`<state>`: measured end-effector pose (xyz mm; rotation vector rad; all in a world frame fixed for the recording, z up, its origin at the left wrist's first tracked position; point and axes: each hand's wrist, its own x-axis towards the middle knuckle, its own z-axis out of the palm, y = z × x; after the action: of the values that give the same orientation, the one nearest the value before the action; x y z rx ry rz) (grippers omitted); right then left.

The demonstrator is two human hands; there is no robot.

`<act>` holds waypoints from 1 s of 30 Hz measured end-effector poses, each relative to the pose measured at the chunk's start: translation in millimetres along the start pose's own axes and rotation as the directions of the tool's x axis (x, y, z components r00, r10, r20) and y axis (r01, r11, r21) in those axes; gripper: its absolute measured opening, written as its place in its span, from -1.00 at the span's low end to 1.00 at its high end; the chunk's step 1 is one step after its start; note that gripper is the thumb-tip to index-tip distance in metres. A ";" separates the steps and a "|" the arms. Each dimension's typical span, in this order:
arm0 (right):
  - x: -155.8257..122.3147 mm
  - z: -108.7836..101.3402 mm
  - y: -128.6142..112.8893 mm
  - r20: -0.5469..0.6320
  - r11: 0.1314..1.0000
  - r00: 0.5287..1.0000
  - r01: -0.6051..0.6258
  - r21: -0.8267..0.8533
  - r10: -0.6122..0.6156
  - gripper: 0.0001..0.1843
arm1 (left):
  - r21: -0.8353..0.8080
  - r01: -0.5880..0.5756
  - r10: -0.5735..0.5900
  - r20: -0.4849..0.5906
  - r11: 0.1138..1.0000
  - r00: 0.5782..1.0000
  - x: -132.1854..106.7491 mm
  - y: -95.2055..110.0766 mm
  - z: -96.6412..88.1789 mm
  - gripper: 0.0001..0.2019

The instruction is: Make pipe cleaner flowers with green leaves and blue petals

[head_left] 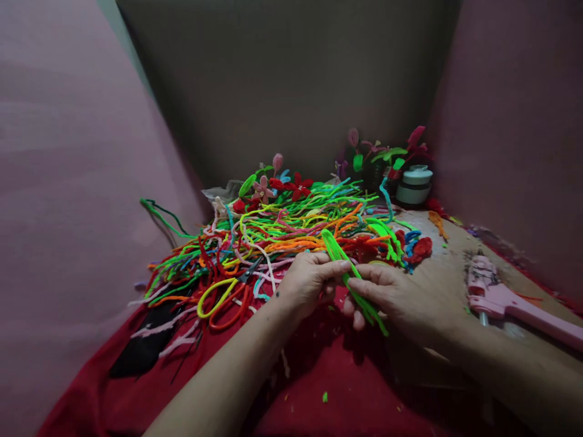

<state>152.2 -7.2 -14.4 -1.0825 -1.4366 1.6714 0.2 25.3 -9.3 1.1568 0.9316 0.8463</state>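
My left hand and my right hand meet over a red cloth, both pinched on a bright green pipe cleaner folded into a narrow loop. Its looped end sticks up above my left thumb and its free ends run down past my right fingers. Just behind my hands lies a big heap of pipe cleaners in green, orange, red, pink and yellow. Scissors with yellow and orange handles lie at the left of my left hand.
A pink glue gun lies on the brown board at the right. Finished pipe-cleaner flowers and a small potted bunch stand at the back beside a white tape roll. Pink walls close in on both sides.
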 end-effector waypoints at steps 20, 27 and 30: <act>-0.9 -3.7 3.5 -0.117 0.998 0.991 -0.061 -0.023 0.058 -0.85 | 0.175 -0.171 0.205 -0.200 0.970 0.958 -2.1 -0.5 5.3 -0.65; 1.7 -3.6 8.1 -0.175 0.984 0.984 0.015 0.177 0.016 -0.87 | 0.117 -0.180 0.192 -0.104 0.977 0.976 -3.2 1.5 5.3 -0.76; 3.0 -6.1 9.8 -0.196 0.996 0.980 0.047 0.074 -0.032 -0.90 | 0.140 -0.170 0.182 -0.082 0.975 0.980 -4.1 1.7 6.9 -0.78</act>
<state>156.7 -3.6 -24.9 -1.1325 -1.2499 1.5353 4.9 19.4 -6.1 1.3387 0.9850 1.0011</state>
